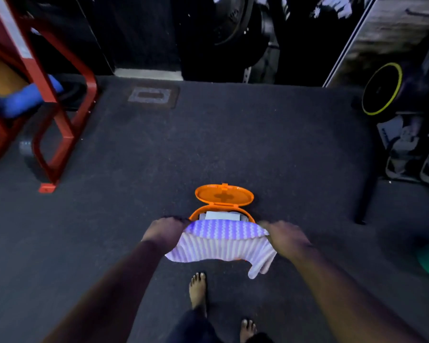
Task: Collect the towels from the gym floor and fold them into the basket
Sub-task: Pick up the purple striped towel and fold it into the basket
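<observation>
Your left hand (pixel 165 230) grips the left end of the striped towel (pixel 221 246), and your right hand (pixel 284 235) grips its right end, fingers curled over the edge. The towel stretches between your hands and folds over itself, one corner hanging low under your right hand. Just beyond your hands sits the orange basket (pixel 249 217) on the dark gym floor (pixel 233 144), its lid (pixel 224 196) tipped open away from you, pale folded cloth inside. Your bare feet (pixel 198 290) stand just behind the towel. A red frame (pixel 60 125) stands well off past your left hand.
</observation>
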### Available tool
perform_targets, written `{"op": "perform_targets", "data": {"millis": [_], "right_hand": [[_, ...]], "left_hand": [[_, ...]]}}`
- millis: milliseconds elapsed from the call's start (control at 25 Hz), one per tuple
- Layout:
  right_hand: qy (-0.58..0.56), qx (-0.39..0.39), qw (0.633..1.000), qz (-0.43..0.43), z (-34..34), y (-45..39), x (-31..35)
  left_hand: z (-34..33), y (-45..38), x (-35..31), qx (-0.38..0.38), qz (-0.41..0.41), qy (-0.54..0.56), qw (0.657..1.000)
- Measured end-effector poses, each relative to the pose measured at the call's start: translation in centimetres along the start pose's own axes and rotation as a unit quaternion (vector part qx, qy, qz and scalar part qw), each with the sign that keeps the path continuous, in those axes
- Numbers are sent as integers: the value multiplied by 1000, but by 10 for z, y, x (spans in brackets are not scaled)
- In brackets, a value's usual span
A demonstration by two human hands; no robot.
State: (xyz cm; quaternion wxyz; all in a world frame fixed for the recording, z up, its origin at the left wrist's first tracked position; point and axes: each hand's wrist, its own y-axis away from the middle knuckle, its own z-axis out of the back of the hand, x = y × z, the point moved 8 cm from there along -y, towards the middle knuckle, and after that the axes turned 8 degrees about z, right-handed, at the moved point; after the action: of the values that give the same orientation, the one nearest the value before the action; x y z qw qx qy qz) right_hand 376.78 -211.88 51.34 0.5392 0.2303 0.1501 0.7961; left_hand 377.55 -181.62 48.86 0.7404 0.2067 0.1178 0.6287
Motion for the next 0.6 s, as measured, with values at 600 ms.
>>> {"op": "perform_targets", "data": {"millis": [600], "right_hand": [[-14,-32,999,-35,-190,-188,-97]], "left_hand": [[-181,-189,-1,-107,-32,67,991]]}}
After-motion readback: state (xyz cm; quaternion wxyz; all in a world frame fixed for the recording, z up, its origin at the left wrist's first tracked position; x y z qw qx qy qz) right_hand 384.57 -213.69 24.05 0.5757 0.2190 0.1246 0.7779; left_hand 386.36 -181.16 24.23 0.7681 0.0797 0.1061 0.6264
